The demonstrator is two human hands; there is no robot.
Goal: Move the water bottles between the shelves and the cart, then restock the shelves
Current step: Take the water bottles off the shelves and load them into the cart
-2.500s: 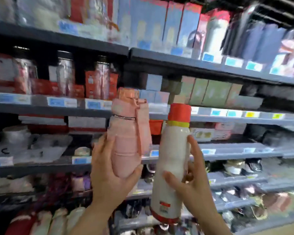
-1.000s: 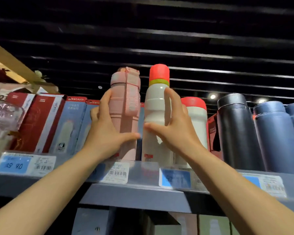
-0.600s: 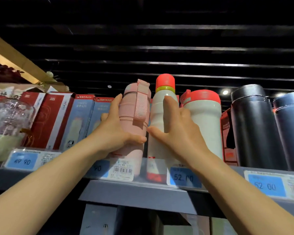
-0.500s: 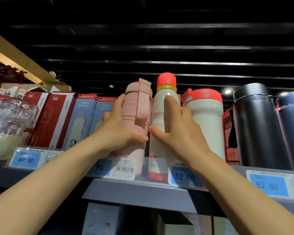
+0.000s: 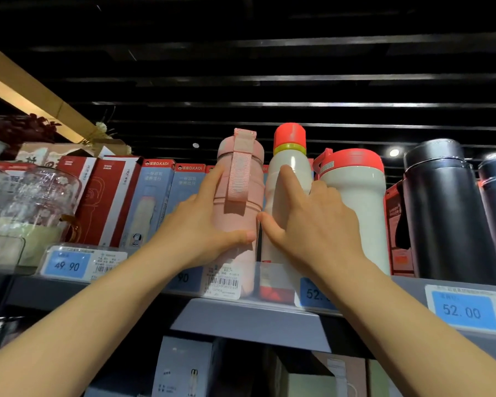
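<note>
1. Reaching up from below, both forearms are leading to the top shelf (image 5: 249, 322), whose grey front lip is sitting nearest the camera.
2. Running along that lip are price tags: a blue one at the left is reading "49.90" (image 5: 66, 265), one behind the left wrist is showing only "90", a white barcode sticker (image 5: 223, 283) is too small to read, a tag by the right wrist is showing "52." before the arm cuts it off, and the one at the far right is reading "52.00" (image 5: 463, 310).
3. The left hand (image 5: 201, 224) is wrapping its fingers and thumb round the pink bottle (image 5: 239, 179), which is standing upright on the shelf with a woven strap hanging down its front.
4. The right hand (image 5: 312, 224) is curling round the white bottle with the red cap (image 5: 289, 156), just beside the pink one and also upright.
5. Judging by this, restocking is well under way: both bottles are resting on the shelf and only the letting go seems left here; no cart is showing, so remaining stock cannot be told.
6. Standing to the right are a wider white bottle (image 5: 355, 190) and dark flasks (image 5: 441, 207).
7. Lining up behind on the left are red and blue boxes (image 5: 161, 196) reading "D.KADI".
</note>
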